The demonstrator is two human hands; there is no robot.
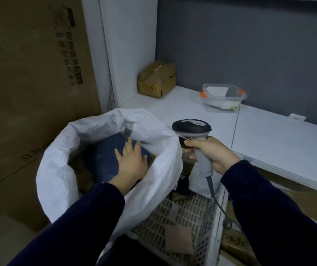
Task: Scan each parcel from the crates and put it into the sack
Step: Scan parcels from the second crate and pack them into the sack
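The grip of the left hand (pixel 131 162) was wide open, fingers spread and laid flat on the dark blue soft-wrapped parcel (pixel 105 156) down inside the white woven sack (pixel 57 169), holding nothing. The right hand (pixel 214 153) was curled tight round the handle of the grey and black corded barcode scanner (pixel 192 128), just right of the sack's rim. A flat brown cardboard parcel (pixel 178 239) lay in the pale perforated plastic crate (pixel 188 214) below and between both forearms; the free left hand looked the one to fetch it.
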